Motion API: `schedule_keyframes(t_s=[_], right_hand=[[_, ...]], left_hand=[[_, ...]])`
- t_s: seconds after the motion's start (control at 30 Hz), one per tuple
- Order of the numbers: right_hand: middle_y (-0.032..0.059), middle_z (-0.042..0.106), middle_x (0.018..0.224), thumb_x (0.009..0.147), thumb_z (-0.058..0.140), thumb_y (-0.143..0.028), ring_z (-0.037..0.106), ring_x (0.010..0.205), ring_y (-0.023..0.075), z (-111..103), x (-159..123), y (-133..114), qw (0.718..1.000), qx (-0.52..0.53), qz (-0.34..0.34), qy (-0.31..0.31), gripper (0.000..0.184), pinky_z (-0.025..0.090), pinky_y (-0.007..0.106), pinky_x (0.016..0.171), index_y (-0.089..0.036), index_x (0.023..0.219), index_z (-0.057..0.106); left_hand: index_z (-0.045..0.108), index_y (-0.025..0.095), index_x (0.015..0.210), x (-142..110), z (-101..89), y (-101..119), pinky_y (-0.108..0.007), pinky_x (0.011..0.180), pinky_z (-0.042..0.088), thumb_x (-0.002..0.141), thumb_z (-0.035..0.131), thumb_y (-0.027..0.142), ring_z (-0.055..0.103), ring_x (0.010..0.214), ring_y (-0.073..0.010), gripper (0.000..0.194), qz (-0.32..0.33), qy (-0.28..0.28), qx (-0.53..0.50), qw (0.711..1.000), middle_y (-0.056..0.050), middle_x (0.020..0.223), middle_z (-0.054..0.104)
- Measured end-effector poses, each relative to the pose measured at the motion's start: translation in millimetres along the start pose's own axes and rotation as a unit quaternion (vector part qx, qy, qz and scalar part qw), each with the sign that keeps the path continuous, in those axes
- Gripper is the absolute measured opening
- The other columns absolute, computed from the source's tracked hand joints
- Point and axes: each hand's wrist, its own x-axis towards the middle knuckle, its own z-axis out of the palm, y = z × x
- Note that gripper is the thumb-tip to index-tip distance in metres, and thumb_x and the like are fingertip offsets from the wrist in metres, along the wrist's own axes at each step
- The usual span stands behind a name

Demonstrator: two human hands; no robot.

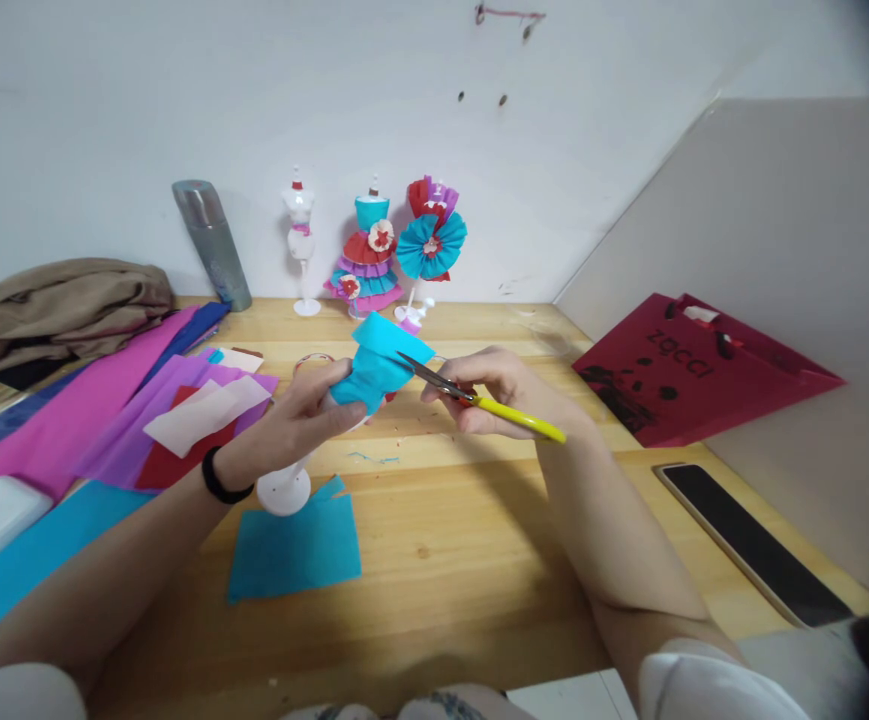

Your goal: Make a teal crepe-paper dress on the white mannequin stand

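Backed by plain white wall (pixel 239 90), w/ thin reddish strip (pixel 520 14) fixed up top, R of ctr, two small dark spots (pixel 503 100) below it & faint scuffs (pixel 509 288) low down nr tabletop. Closed off on R by greyish side panel (pixel 794 200). Furnished w/ lt. wood table (pixel 449 600), w/ visible seams & knot (pixel 423 552). Lit softly, w/ blurry shadows on wood.
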Motion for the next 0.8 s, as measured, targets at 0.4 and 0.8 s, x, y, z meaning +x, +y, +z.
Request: schedule_keyframes(t_s=[0.4, 0.8], right_hand=[[-0.0043, 0.049, 0.06, 0.082, 0.073, -0.065, 0.039, 0.051, 0.0084, 0.3, -0.1, 4.5, 1.0, 0.001, -0.028, 0.013, 0.056, 0.03, 0.025, 0.046, -0.012, 0.097, 0.071], [-0.0045, 0.049, 0.061, 0.083, 0.072, -0.065, 0.036, 0.05, 0.0073, -2.4, 0.1, -2.0, 1.0, -0.011, -0.014, 0.007, 0.053, 0.029, 0.024, 0.048, -0.014, 0.094, 0.07]], left_hand=[[0.059, 0.019, 0.083, 1.9, 0.6, 3.4, -0.033, 0.072, 0.044, 0.097, 0.057, 0.047, 0.056, 0.078, -0.0185, 0.031, 0.006, -0.015, -0.01, 1.0, -0.004, 0.082, 0.061], [0.059, 0.018, 0.084, -0.1, -2.3, 1.7, -0.029, 0.062, 0.037, 0.098, 0.057, 0.044, 0.05, 0.069, -0.0148, 0.03, 0.012, -0.008, 0.011, 1.0, -0.002, 0.076, 0.059]])
